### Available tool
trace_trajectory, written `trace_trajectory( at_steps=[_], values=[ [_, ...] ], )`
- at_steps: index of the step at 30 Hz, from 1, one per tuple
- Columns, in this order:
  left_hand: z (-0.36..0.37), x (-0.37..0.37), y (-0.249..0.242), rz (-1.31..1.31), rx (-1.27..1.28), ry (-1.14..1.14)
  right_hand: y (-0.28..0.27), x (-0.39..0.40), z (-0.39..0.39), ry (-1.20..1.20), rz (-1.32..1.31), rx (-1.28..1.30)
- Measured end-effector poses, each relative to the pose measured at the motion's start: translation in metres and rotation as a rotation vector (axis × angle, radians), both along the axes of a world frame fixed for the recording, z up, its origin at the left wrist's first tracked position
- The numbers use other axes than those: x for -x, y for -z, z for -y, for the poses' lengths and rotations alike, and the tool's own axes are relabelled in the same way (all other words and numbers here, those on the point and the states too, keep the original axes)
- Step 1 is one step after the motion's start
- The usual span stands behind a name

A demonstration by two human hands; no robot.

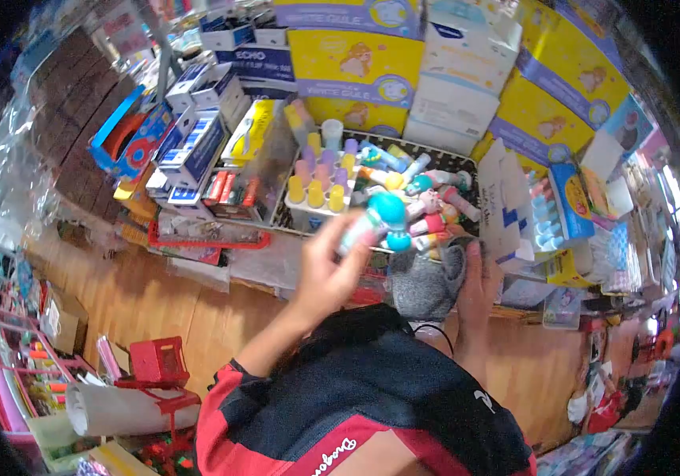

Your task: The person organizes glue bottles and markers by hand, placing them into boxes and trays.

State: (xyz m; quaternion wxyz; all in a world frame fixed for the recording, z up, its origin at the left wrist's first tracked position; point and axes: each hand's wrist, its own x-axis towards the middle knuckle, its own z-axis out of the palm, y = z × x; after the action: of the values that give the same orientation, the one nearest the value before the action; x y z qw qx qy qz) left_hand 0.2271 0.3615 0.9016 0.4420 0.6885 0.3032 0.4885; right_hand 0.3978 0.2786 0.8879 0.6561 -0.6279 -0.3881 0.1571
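Note:
My left hand [330, 266] is closed on a small bottle with a round teal cap [386, 209], lifted over the front of a dark patterned tray [467, 165]. The bottle's body is blurred and partly covered by my fingers. A grey cloth [423, 284] hangs at the tray's front right corner, with my right hand [477, 278] closed on its right side. Several similar small bottles [427, 208] with coloured character tops lie jumbled in the tray. To their left, a white holder [308, 213] keeps yellow, pink and purple-capped sticks [324, 176] upright.
Tall yellow and purple cartons [356, 63] and a white carton [455, 95] stand behind the tray. Blue-and-white boxes [193, 151] crowd the left side. On the right are an open white box [506, 202] and a blue box [571, 202]. A red stool [157, 361] is at lower left.

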Motion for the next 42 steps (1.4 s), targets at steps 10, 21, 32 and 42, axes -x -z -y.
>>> trace_trajectory(
  at_steps=[10, 21, 32, 42],
  values=[
    [-0.056, -0.053, -0.045, -0.227, -0.652, -0.235, 0.014, -0.003, 0.013, -0.052, 0.211, 0.15],
    [-0.069, -0.04, -0.093, -0.464, -0.818, -0.154, 0.024, -0.016, 0.011, -0.074, 0.073, 0.139],
    [-0.184, -0.193, -0.196, -0.969, -1.045, -0.003, 0.031, -0.024, 0.015, -0.107, 0.191, 0.198],
    [-0.215, -0.219, -0.201, -1.094, -0.884, 0.324, 0.02, -0.042, 0.017, -0.446, 0.265, 0.164]
  ],
)
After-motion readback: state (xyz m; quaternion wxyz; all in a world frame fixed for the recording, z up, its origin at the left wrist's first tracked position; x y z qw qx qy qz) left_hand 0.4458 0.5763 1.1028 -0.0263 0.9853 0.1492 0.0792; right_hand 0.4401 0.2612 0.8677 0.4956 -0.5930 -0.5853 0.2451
